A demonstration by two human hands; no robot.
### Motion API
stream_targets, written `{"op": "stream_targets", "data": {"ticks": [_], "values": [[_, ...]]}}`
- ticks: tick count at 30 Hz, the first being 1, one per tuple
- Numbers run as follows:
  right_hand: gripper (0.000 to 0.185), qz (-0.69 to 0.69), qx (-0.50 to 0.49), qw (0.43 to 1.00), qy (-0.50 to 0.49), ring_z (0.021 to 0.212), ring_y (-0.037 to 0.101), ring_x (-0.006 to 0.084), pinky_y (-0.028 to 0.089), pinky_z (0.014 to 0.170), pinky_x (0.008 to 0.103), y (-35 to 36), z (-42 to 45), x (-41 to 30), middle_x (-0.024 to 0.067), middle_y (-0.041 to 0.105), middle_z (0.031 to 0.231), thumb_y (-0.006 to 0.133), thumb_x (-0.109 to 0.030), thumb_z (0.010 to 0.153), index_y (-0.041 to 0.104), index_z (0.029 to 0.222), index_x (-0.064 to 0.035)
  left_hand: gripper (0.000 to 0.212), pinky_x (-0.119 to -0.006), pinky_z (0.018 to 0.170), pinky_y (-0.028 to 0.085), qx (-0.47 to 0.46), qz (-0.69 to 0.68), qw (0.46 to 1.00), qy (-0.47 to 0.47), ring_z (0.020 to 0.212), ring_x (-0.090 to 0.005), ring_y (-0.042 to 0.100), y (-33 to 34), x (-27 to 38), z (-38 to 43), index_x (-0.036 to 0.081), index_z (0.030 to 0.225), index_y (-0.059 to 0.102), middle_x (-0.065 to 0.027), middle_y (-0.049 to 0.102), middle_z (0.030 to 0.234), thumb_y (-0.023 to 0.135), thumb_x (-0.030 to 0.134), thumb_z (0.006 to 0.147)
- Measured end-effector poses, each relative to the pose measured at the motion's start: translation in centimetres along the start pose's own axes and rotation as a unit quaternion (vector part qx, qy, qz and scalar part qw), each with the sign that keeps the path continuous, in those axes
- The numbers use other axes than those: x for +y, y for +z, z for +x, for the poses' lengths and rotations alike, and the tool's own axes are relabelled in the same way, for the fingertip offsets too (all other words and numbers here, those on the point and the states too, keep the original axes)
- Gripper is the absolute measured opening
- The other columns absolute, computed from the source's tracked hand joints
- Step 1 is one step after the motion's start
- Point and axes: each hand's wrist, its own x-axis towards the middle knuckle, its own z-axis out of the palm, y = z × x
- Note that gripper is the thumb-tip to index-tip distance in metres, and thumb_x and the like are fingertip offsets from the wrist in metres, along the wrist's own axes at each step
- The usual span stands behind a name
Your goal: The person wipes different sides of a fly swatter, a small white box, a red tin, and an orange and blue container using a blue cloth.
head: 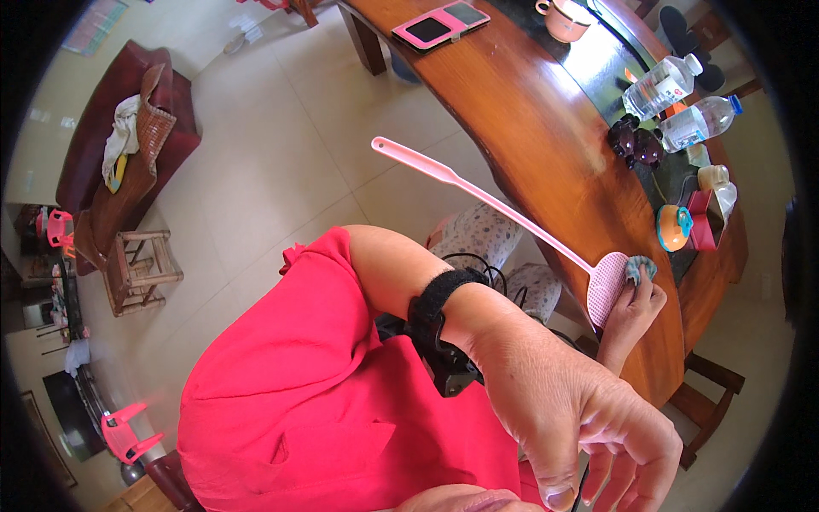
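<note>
A pink fly swatter (505,211) lies slantwise, its perforated head (606,288) at the wooden table's edge and its handle sticking out over the floor. My right hand (630,307) is beside the head, fingers closed on a small blue-grey cloth (640,269) that touches its rim. Close to the camera, my left hand (576,409) is raised with thumb and bent fingers apart and nothing seen in it. Its wrist wears a black strap (441,297). A thin dark cable runs behind the left thumb.
On the wooden table (544,141) are a pink phone case (441,27), a pink cup (568,22), two plastic bottles (662,86), a dark glossy figurine (635,142), an orange-and-teal container (673,227) and a red box (707,221). A bamboo stool (142,272) stands left, near a dark red sofa (105,109).
</note>
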Motion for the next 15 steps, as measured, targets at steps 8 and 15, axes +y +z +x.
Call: {"op": "stream_targets", "data": {"ticks": [8,15], "values": [[0.036,0.005,0.007,1.000,0.011,0.100,0.056,0.0374,0.046,0.090,0.0442,-0.1,-0.2,0.0,0.0212,0.054,0.105,0.064,0.001,0.084,0.066,0.120,-0.0066,0.020,-0.030,0.090,0.046,0.034,0.103,0.994,-0.018,0.101,-0.0196,0.055,-1.2,0.5,-0.3,0.006,0.100,0.066,-0.0059,0.057,0.100,0.061,-0.003,0.084],[0.030,0.030,0.029,0.999,-0.011,0.091,0.056,0.0356,0.047,0.082,0.0430,-0.7,0.9,-1.9,0.0188,0.058,0.093,0.066,-0.001,0.081,0.067,0.111,-0.0055,0.021,-0.039,0.078,0.045,0.134,0.881,0.391,-0.229,0.088,-0.0286,0.055,-9.0,-2.0,-6.0,0.005,0.092,0.055,-0.0117,0.055,0.092,0.065,0.021,0.084]]}}
